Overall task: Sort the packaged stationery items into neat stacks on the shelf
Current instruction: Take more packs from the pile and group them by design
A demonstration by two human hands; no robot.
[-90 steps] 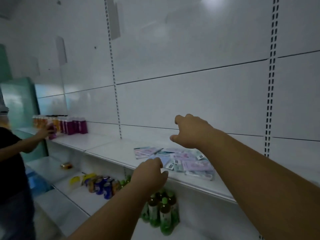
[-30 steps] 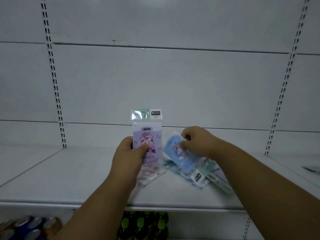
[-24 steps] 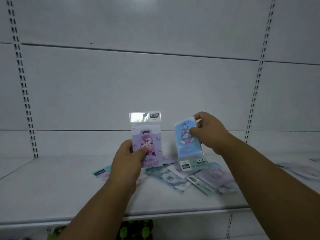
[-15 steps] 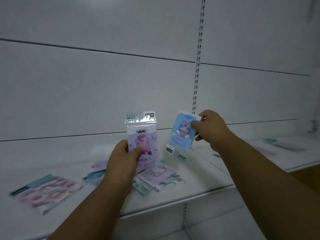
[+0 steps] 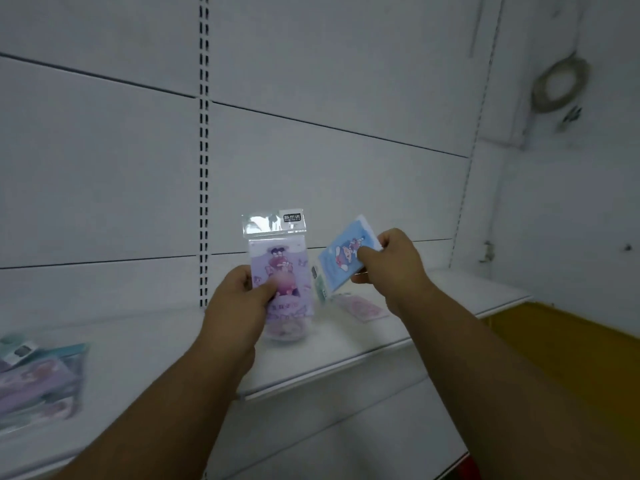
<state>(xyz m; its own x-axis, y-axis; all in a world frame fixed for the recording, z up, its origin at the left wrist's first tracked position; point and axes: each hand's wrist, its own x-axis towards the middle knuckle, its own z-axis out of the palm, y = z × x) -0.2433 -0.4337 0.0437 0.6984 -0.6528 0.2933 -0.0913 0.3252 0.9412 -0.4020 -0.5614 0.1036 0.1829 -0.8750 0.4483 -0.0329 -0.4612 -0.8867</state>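
Above the white metal shelf (image 5: 363, 351), the left hand (image 5: 239, 303) pinched an upright lilac cartoon packet (image 5: 280, 271) while the right hand (image 5: 394, 261) gripped a tilted blue cartoon packet (image 5: 343, 258), nearer the flat pink packet (image 5: 362, 308) lying just below

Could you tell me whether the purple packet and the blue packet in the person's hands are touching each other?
Apart. The head view shows a strip of white back panel between the purple packet and the blue packet.
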